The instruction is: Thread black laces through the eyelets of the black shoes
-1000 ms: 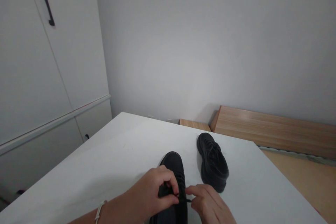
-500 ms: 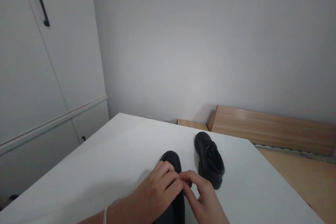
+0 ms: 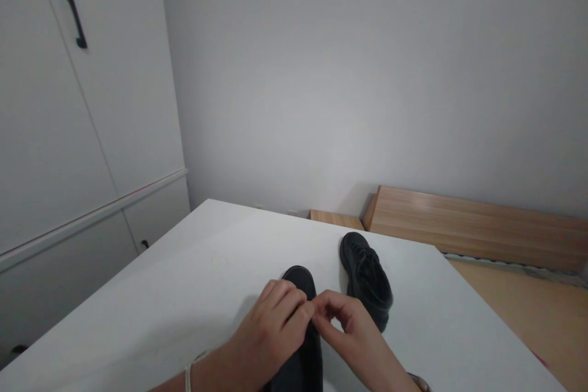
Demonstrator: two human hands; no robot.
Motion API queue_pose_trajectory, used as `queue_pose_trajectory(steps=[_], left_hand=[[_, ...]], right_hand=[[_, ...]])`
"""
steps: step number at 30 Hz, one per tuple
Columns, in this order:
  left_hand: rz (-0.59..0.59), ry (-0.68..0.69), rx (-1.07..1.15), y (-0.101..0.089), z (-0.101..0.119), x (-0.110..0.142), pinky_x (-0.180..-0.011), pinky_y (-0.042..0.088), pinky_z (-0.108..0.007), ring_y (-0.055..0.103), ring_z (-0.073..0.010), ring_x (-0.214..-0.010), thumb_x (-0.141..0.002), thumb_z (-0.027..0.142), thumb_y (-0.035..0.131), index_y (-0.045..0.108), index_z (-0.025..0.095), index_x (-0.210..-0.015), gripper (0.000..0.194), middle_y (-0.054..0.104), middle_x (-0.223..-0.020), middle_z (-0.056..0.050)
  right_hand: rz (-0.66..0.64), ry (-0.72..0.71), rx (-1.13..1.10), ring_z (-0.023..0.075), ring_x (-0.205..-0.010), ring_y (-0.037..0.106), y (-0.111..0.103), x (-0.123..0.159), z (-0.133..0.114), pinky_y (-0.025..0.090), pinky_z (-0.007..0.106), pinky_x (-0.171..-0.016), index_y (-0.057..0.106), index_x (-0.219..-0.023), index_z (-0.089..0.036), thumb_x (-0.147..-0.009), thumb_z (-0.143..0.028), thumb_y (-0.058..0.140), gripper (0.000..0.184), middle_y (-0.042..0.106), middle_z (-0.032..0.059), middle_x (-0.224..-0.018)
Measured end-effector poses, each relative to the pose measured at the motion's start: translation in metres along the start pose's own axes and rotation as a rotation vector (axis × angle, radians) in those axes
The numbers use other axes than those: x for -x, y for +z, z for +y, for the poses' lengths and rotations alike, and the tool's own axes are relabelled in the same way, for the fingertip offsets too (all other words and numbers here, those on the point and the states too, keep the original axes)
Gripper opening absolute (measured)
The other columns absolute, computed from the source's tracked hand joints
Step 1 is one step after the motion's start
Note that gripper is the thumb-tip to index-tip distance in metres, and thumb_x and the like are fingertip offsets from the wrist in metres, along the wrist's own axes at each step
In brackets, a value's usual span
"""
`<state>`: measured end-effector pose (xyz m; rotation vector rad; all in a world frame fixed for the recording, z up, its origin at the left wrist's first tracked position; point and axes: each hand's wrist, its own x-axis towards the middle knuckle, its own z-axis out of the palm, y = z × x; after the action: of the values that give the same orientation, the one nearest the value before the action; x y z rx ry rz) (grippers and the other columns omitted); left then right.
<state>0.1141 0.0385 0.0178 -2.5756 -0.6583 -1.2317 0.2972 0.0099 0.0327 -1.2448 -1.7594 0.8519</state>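
Observation:
A black lace-up shoe (image 3: pixel 301 278) lies toe-away on the white table (image 3: pixel 193 282) right in front of me. My left hand (image 3: pixel 271 334) and my right hand (image 3: pixel 351 334) meet above its laces, fingertips pinched together. The lace itself is hidden under the fingers. A bracelet circles my left wrist. The second black shoe (image 3: pixel 366 275) stands just to the right, untouched.
White cupboard doors (image 3: pixel 92 104) with a black handle (image 3: pixel 73 15) rise at the left. A plain grey wall is behind the table. Wooden boards (image 3: pixel 473 226) lie beyond the table's far right edge.
A second ago a lace end showed between my pinching fingers over the shoe. Both hands have since drawn closer together and slightly up, covering the lace.

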Motion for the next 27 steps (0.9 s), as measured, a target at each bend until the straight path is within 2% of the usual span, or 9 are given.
queue_pose_trajectory(steps=[3, 9, 11, 15, 18, 21, 23, 25, 27], left_hand=[[-0.039, -0.045, -0.059, -0.002, -0.005, 0.003, -0.065, 0.042, -0.036, 0.052, -0.0225, -0.073, -0.092, 0.008, 0.051, 0.058, 0.017, -0.08, 0.017, 0.062, -0.079, -0.005], [-0.147, 0.085, 0.073, -0.01, -0.003, 0.023, -0.065, 0.04, -0.033, 0.05, -0.0183, -0.071, -0.092, 0.006, 0.054, 0.052, 0.018, -0.072, 0.023, 0.059, -0.072, 0.0], [-0.185, 0.033, 0.144, -0.01, -0.002, 0.033, -0.069, 0.043, -0.033, 0.051, -0.0194, -0.075, -0.097, 0.007, 0.047, 0.053, 0.018, -0.076, 0.025, 0.06, -0.075, -0.002], [-0.058, -0.128, 0.346, -0.008, -0.001, 0.057, -0.068, 0.048, -0.031, 0.051, -0.021, -0.077, -0.106, 0.028, 0.034, 0.055, 0.021, -0.087, 0.029, 0.058, -0.085, -0.005], [-0.233, -0.401, 0.549, -0.01, -0.002, 0.07, -0.071, 0.054, -0.029, 0.058, -0.0225, -0.09, -0.099, 0.054, 0.049, 0.055, 0.024, -0.122, 0.038, 0.051, -0.118, -0.011], [-0.402, -0.534, 0.615, -0.011, -0.004, 0.068, -0.069, 0.055, -0.025, 0.062, -0.0197, -0.091, -0.092, 0.034, 0.06, 0.052, 0.036, -0.134, 0.043, 0.046, -0.133, -0.007], [-0.458, -0.584, 0.584, -0.008, -0.006, 0.058, -0.073, 0.056, -0.026, 0.063, -0.0167, -0.083, -0.078, 0.012, 0.061, 0.051, 0.038, -0.136, 0.064, 0.049, -0.131, -0.004], [-0.448, -0.625, 0.554, -0.002, -0.009, 0.042, -0.081, 0.055, -0.028, 0.064, -0.0174, -0.085, -0.064, 0.001, 0.055, 0.051, 0.034, -0.137, 0.079, 0.053, -0.128, -0.004], [-0.39, -0.633, 0.536, 0.006, -0.015, 0.027, -0.087, 0.054, -0.029, 0.065, -0.0204, -0.096, -0.06, -0.002, 0.049, 0.059, 0.028, -0.126, 0.073, 0.059, -0.119, -0.004]], right_hand=[[0.068, -0.067, 0.062, 0.0165, -0.069, 0.056, 0.004, -0.001, 0.0, 0.045, 0.027, -0.064, 0.067, -0.075, -0.019, -0.079, -0.013, 0.057, 0.012, 0.061, 0.0003, -0.073], [0.153, -0.123, 0.152, 0.015, -0.063, 0.05, 0.011, -0.004, 0.006, 0.038, 0.026, -0.058, 0.058, -0.072, -0.021, -0.071, -0.006, 0.052, 0.016, 0.05, -0.0029, -0.069], [0.161, -0.13, 0.164, 0.0149, -0.062, 0.051, 0.012, -0.004, 0.009, 0.038, 0.025, -0.056, 0.058, -0.07, -0.021, -0.07, -0.005, 0.052, 0.016, 0.05, -0.0031, -0.067], [0.154, -0.152, 0.18, 0.0157, -0.064, 0.056, 0.003, -0.003, 0.012, 0.044, 0.026, -0.058, 0.066, -0.076, -0.02, -0.081, -0.009, 0.054, 0.016, 0.055, -0.0013, -0.069], [0.202, -0.209, 0.189, 0.0158, -0.064, 0.059, -0.008, 0.0, 0.009, 0.047, 0.025, -0.059, 0.071, -0.089, -0.02, -0.093, -0.019, 0.057, 0.015, 0.062, 0.0007, -0.073], [0.351, -0.364, 0.228, 0.0138, -0.06, 0.059, -0.014, 0.003, 0.004, 0.047, 0.023, -0.054, 0.069, -0.094, -0.022, -0.098, -0.02, 0.058, 0.012, 0.065, 0.0002, -0.073], [0.41, -0.493, 0.306, 0.0123, -0.055, 0.058, -0.012, 0.004, 0.002, 0.047, 0.021, -0.05, 0.067, -0.097, -0.022, -0.097, -0.014, 0.056, 0.013, 0.063, -0.0013, -0.07], [0.422, -0.617, 0.411, 0.012, -0.053, 0.059, -0.009, 0.007, 0.005, 0.048, 0.021, -0.049, 0.066, -0.101, -0.021, -0.096, -0.011, 0.055, 0.016, 0.062, -0.0019, -0.066], [0.446, -0.727, 0.494, 0.0137, -0.054, 0.064, -0.005, 0.011, 0.013, 0.053, 0.023, -0.054, 0.067, -0.103, -0.02, -0.094, -0.009, 0.055, 0.018, 0.065, -0.0011, -0.065]])
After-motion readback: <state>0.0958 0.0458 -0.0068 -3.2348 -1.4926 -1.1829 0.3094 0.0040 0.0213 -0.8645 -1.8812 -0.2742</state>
